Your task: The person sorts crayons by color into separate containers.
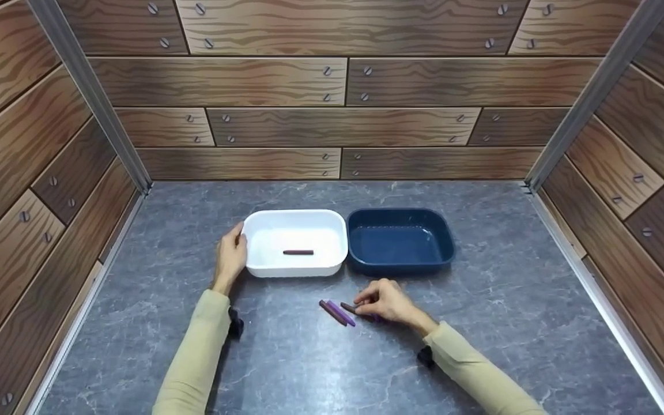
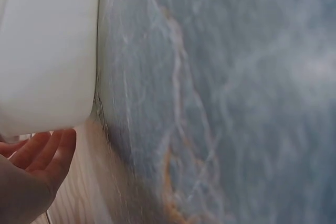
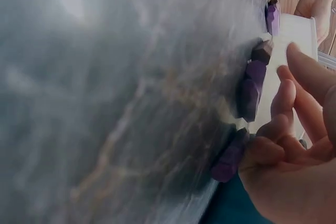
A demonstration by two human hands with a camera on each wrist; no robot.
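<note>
My left hand [image 1: 230, 256] grips the left end of a white tray [image 1: 295, 271]; in the left wrist view its fingers [image 2: 55, 156] bend up under the tray's lip. One brown crayon [image 1: 298, 252] lies inside that tray. My right hand [image 1: 387, 301] is low over several crayons on the tabletop. Its thumb and index finger stand apart, right by the end of a dark brown crayon [image 1: 347, 308], with nothing between them in the right wrist view. Beside them lie another brown crayon [image 1: 332, 313] and a purple crayon [image 1: 341, 313]. More purple crayons [image 3: 229, 157] are partly hidden under the right hand.
A navy blue tray [image 1: 401, 268] stands directly right of the white one, their rims close together. Both are on a grey marbled tabletop [image 1: 286, 369]. Wood-patterned panels [image 1: 274, 86] with grey corner posts enclose the back and sides.
</note>
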